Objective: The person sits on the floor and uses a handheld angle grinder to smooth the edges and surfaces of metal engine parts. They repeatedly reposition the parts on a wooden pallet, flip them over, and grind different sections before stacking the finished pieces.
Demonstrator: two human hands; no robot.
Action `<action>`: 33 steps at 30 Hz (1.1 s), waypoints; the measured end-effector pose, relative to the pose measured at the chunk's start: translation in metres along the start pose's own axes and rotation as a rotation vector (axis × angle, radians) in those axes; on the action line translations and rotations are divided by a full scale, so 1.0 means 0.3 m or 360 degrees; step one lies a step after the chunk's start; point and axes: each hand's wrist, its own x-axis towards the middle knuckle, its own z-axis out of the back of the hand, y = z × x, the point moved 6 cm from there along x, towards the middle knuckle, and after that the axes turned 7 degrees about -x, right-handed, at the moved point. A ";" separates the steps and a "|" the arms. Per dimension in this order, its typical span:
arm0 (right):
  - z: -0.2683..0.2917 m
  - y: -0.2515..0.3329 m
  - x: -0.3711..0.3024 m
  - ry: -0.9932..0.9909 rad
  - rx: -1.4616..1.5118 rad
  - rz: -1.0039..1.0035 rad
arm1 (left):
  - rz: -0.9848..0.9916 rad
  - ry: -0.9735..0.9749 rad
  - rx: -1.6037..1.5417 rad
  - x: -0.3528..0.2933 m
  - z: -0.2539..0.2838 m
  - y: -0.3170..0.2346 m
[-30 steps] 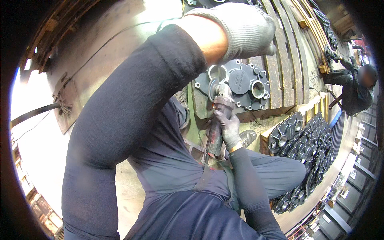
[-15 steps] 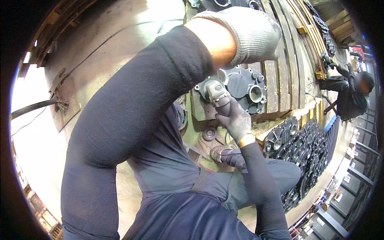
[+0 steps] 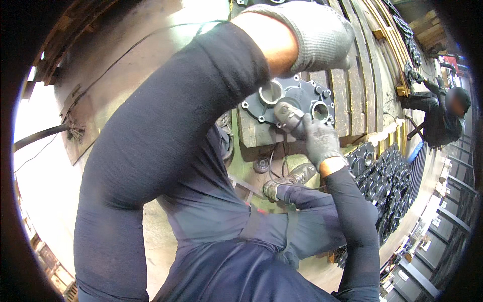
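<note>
My right hand (image 3: 323, 141), in a grey glove, is closed round the body of an angle grinder (image 3: 291, 117). The grinder's head lies over a black cast metal cover (image 3: 301, 92) with round bored openings and bolt lugs along its edge. That cover rests on a wooden pallet (image 3: 338, 95). A cord hangs from the grinder toward the floor. My left hand (image 3: 322, 38), gloved in light grey knit, is large and close at the top, above the slats. Its fingers are mostly hidden behind the glove's back, and the sleeved arm blocks part of the view below.
More black castings (image 3: 387, 189) are piled at the right. Below the pallet are a small round wheel-like part (image 3: 261, 165) and my shoe (image 3: 302, 173). A person (image 3: 443, 118) works at the far right. A dark hose (image 3: 40, 137) runs in from the left.
My right hand has moved the grinder to the right across the cover, from its left edge toward the middle. My left hand has shifted slightly upward.
</note>
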 end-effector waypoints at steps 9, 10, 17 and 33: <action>-0.048 -0.135 -0.247 -0.0078 0.1239 -0.0725 | 0.0069 0.0137 0.0073 0.014 0.005 -0.023; -0.083 -0.126 -0.280 -0.0095 0.1303 -0.0768 | 0.0054 0.0151 0.0069 0.026 -0.010 -0.033; -0.282 -0.052 -0.495 0.0112 0.1666 -0.1018 | -0.0061 0.0192 0.0083 0.081 -0.087 -0.111; -0.347 -0.100 -0.531 0.0232 0.1615 -0.1038 | -0.0205 0.0475 0.0182 0.135 -0.196 -0.309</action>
